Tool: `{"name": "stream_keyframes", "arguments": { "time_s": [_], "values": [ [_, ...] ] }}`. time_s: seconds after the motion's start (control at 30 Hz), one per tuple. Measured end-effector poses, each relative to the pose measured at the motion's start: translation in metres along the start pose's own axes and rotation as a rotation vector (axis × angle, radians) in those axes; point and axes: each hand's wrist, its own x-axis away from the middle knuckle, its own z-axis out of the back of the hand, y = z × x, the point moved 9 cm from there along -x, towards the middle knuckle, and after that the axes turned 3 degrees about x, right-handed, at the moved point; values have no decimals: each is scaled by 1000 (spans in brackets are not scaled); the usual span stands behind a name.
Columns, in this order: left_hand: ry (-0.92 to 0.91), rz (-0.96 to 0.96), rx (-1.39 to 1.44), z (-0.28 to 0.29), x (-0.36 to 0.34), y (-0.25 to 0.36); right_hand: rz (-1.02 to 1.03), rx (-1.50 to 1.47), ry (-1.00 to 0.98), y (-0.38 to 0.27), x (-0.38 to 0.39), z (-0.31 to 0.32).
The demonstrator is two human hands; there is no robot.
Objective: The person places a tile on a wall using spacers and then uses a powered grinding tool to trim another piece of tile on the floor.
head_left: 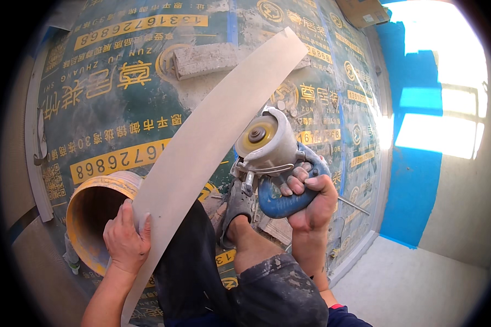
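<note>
A long, pale strip of tile [218,122] slants from the lower left to the upper middle, lying across the rim of a yellowish round bucket [77,210]. My left hand [126,240] grips the strip's left edge beside the bucket, thumb on its face. In my right hand [313,196] is the blue handle of a handheld stone cutter [270,150]. The cutter's round disc and grey guard face the strip, close to its right edge. Whether the disc touches the strip cannot be made out.
Printed green protective sheeting [125,114] covers the floor. A dusty block [204,61] lies beyond the strip, and a thin metal rod [354,206] is right of my wrist. My shoe [239,204] stands below the cutter. A cardboard box [364,12] sits at the far right.
</note>
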Motion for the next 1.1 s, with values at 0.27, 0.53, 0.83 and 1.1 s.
{"name": "stream_keyframes", "arguments": {
  "time_s": [0.27, 0.53, 0.83, 1.1],
  "values": [
    [6, 0, 3, -2, 0, -1, -22, -26, 9, 5, 6, 0],
    [8, 6, 5, -1, 0, -1, -47, -48, -5, 9, 10, -2],
    [14, 1, -3, 0, 1, -1, -66, -49, -13, 12, 14, -2],
    [21, -5, -5, 0, -1, 1, -60, -26, 5, 14, 17, -1]
  ]
}}
